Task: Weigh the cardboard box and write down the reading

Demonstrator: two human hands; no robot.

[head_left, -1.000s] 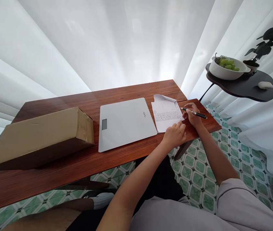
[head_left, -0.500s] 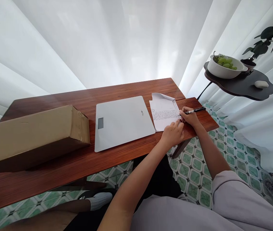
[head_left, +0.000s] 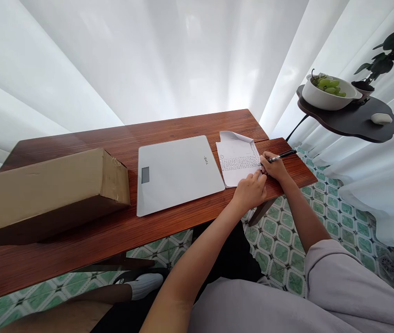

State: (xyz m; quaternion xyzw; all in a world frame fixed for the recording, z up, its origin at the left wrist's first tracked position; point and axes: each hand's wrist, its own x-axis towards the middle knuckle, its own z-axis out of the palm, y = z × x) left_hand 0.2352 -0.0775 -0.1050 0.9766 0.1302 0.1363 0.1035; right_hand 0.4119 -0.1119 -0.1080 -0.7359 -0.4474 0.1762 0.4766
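A black pen point(head_left: 283, 156) is pinched in my right hand point(head_left: 273, 167), its tip on the right side of a written sheet of paper point(head_left: 236, 177). Rows of small dark handwriting cross the paper, and its far edge curls up. My left hand point(head_left: 250, 190) lies over the sheet's near right corner with fingers stretched out, close to the right hand. Left of the paper, almost touching it, is a flat white scale point(head_left: 178, 178) with a small grey display.
A long cardboard box point(head_left: 51, 189) takes up the left of the wooden table point(head_left: 169, 126). Off to the right, a dark side table point(head_left: 353, 121) carries a white bowl point(head_left: 329, 100) of green grapes, a potted plant point(head_left: 379, 64) and a white mouse point(head_left: 381, 119). White curtains hang behind.
The view has shifted slightly. The pen's rear end is tipped a little farther from me. Both hands keep nearly the same place on the paper.
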